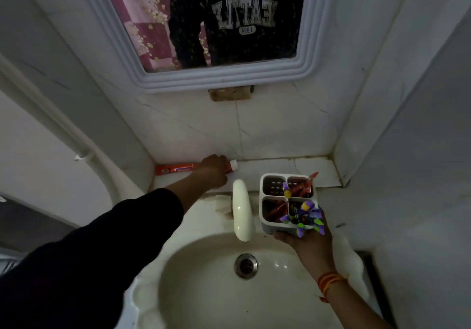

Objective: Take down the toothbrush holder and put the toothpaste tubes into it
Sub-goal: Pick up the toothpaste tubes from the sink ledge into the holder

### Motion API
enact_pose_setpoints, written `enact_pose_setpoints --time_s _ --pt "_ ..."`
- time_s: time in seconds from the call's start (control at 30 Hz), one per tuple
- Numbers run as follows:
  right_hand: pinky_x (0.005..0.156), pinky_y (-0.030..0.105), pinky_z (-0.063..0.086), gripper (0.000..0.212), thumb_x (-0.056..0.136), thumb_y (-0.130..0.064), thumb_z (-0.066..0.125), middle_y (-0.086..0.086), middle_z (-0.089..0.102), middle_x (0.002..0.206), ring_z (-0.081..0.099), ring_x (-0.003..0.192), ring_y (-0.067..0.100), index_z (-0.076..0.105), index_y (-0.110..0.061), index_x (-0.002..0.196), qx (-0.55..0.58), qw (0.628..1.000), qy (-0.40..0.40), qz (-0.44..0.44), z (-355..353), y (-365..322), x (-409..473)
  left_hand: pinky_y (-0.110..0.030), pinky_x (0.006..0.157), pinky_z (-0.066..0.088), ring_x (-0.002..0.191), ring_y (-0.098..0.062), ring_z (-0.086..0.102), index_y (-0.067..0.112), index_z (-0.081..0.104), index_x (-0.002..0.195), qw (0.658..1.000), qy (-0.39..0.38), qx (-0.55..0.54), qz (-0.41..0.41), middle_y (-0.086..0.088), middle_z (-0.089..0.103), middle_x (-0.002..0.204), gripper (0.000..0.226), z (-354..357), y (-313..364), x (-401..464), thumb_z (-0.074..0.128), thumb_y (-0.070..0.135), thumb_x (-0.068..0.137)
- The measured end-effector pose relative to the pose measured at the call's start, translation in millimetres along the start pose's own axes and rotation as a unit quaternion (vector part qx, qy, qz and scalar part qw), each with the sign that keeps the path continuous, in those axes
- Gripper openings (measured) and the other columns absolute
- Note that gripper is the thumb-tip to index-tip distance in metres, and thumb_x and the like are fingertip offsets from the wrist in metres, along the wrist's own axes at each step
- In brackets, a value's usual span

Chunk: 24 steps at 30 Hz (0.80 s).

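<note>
Over the sink (178, 290), right hand (304, 242) grips one four-compartment holder (267, 208); left hand (212, 171) clasps one toothpaste tube (175, 168).

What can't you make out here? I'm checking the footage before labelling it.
- Middle of the toothpaste tube: covered by the left hand, head view.
- Lower ends of the tubes in the holder: hidden by its walls.
- Right hand fingers: behind the holder.

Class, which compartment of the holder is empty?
The back-left compartment of the toothbrush holder: its perforated floor shows, while the other three hold red tubes or colourful items.
</note>
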State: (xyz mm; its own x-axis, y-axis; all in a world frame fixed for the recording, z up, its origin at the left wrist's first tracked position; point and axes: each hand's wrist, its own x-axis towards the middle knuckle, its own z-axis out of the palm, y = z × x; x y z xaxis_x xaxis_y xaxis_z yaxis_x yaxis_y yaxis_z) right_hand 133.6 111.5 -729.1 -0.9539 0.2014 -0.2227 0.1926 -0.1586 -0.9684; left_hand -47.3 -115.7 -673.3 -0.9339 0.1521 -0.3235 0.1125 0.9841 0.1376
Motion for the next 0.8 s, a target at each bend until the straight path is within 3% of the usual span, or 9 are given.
enact_pose_setpoints --time_s 0.13,0.23,0.3,0.4,0.5,0.6,0.7,0.8 --pt "0.057 -0.004 0.051 0.077 0.061 0.033 0.082 0.014 0.066 0.116 0.065 0.078 -0.026 0.054 0.010 0.129 0.018 1.000 0.017 0.019 1 5 8 -0.047 0.090 0.052 0.118 -0.038 0.056 0.014 0.049 0.140 0.998 0.025 0.055 -0.004 -0.016 0.049 0.133 0.050 21 -2 15 0.058 0.017 0.092" --pt "0.056 -0.003 0.052 0.075 0.064 0.034 0.080 0.017 0.066 0.116 0.067 0.075 -0.024 0.054 0.011 0.130 0.013 1.000 0.008 0.025 -1 1 8 -0.044 0.085 0.049 0.111 -0.038 0.060 0.015 0.052 0.135 0.996 0.014 0.084 0.008 -0.017 0.047 0.130 0.044 17 -2 15 0.056 0.026 0.093" --pt "0.054 -0.001 0.053 0.070 0.068 0.034 0.077 0.014 0.065 0.112 0.070 0.076 -0.019 0.054 0.010 0.129 -0.046 0.999 0.025 0.016 -2 7 12 -0.040 0.085 0.048 0.106 -0.037 0.062 0.015 0.053 0.133 0.999 -0.023 0.038 0.018 -0.017 0.051 0.128 0.044 4 2 12 0.057 0.035 0.094" --pt "0.056 -0.009 0.044 0.062 0.070 -0.005 0.094 0.006 0.070 0.104 0.072 0.087 -0.002 0.066 0.002 0.125 -0.089 0.994 0.033 0.058 -8 21 13 -0.033 0.083 0.050 0.089 -0.025 0.064 0.016 0.059 0.134 0.987 -0.095 -0.132 0.017 -0.014 0.069 0.117 0.044 -36 25 -1 0.057 0.040 0.096" --pt "0.053 -0.010 0.041 0.069 0.072 -0.031 0.094 0.007 0.073 0.111 0.060 0.075 -0.012 0.067 -0.001 0.128 -0.107 0.989 0.032 0.100 -10 31 14 -0.042 0.094 0.057 0.085 -0.021 0.072 0.013 0.063 0.124 0.974 -0.153 -0.166 0.030 -0.010 0.073 0.109 0.043 -86 54 -15 0.068 0.039 0.090" --pt "0.053 -0.008 0.044 0.067 0.071 -0.028 0.095 0.004 0.075 0.106 0.067 0.066 -0.015 0.068 -0.002 0.127 -0.137 0.984 0.030 0.110 -10 28 13 -0.047 0.094 0.058 0.090 -0.027 0.076 0.013 0.063 0.116 0.973 -0.214 -0.073 0.049 -0.011 0.072 0.108 0.044 -115 87 -27 0.074 0.042 0.085" --pt "0.054 -0.008 0.043 0.059 0.073 -0.022 0.094 0.001 0.073 0.096 0.061 0.065 -0.028 0.070 0.002 0.122 -0.147 0.985 0.025 0.093 -11 28 13 -0.038 0.079 0.060 0.082 -0.027 0.076 0.009 0.066 0.109 0.960 -0.278 -0.012 0.042 -0.014 0.075 0.104 0.034 -118 119 -34 0.073 0.033 0.086" --pt "0.057 -0.008 0.045 0.064 0.071 -0.024 0.095 0.003 0.074 0.102 0.060 0.067 -0.029 0.069 0.001 0.124 -0.139 0.987 0.021 0.078 -9 19 8 -0.031 0.064 0.054 0.087 -0.031 0.075 0.006 0.064 0.109 0.934 -0.350 -0.076 0.005 -0.019 0.076 0.110 0.021 -110 133 -36 0.058 0.021 0.096"
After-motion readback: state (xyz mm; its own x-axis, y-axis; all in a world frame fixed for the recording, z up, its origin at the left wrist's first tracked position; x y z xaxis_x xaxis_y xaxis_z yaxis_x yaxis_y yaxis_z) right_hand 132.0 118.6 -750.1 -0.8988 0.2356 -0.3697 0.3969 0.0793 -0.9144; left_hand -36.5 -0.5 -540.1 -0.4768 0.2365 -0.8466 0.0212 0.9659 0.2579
